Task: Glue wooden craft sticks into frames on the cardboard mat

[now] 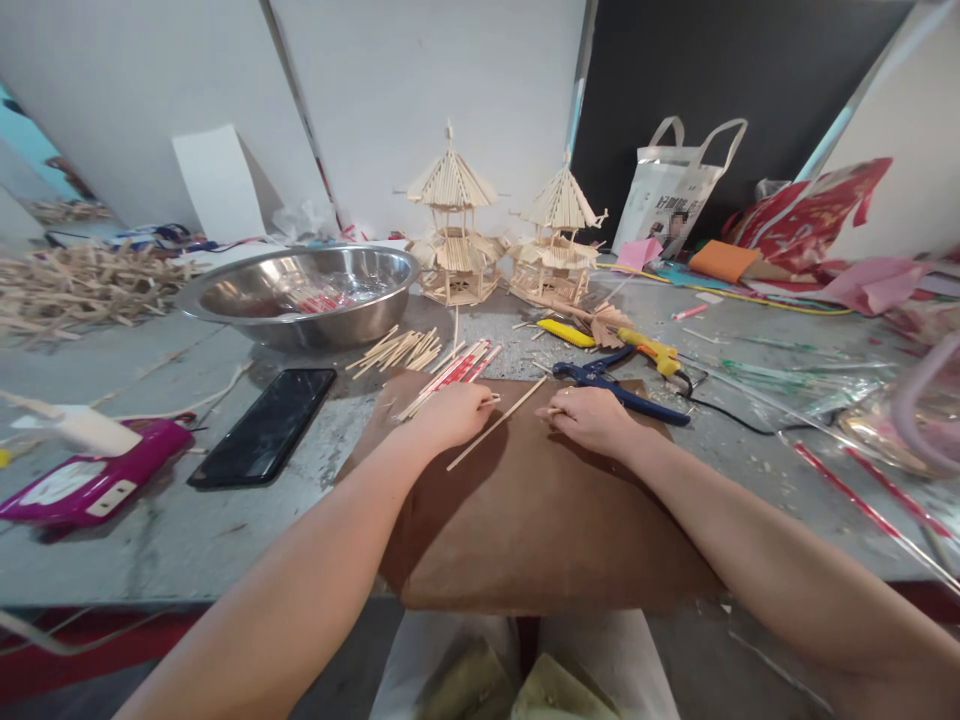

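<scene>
My left hand (463,414) is closed over the brown cardboard sheet (540,540), and a short pale stick end shows at its fingertips. Just right of it, my right hand (591,420) has its fingers pinched together; whatever is in them is mostly hidden. Between both hands a long thin wooden stick (496,425) lies slanted on the cardboard. Beyond my left hand is a bundle of sticks with red-and-white wrapping (459,372). A blue plier-like tool (637,398) lies right behind my right hand.
Two stick-built pagoda models (452,255) stand at the back. A steel basin (315,330), loose sticks (397,350) and a black phone (262,428) are left. A yellow cutter knife (566,333), yellow glue gun (656,352) and cable lie right. A purple device (142,465) sits far left.
</scene>
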`<action>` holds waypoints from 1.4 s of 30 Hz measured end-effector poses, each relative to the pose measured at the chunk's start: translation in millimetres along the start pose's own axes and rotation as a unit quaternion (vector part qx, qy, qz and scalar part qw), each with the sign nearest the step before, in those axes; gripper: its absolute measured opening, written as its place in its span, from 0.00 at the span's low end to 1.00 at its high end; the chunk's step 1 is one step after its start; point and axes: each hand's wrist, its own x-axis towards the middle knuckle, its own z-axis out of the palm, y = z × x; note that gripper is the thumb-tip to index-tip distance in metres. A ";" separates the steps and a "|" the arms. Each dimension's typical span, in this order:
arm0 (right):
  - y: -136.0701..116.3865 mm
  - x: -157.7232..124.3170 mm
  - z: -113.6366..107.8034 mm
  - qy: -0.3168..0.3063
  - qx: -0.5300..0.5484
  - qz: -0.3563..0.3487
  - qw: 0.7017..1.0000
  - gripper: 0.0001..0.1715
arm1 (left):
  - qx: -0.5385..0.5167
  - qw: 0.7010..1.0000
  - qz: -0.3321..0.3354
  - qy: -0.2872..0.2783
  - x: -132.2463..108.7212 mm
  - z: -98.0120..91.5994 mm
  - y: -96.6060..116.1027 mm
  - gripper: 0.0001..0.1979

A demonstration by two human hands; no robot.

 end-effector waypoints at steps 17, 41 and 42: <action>-0.2 0.9 5.4 -0.016 0.017 -0.035 0.999 0.20 | -0.138 0.982 0.084 -0.100 -5.1 -7.2 13.2 0.09; 16.4 -10.1 -14.4 -0.081 0.040 0.043 0.995 0.20 | -0.051 0.998 0.032 -0.020 -2.8 0.9 2.3 0.11; 15.6 -9.7 -12.8 -0.088 0.052 0.030 0.994 0.19 | -0.047 0.998 0.039 -0.020 -2.4 1.6 1.9 0.10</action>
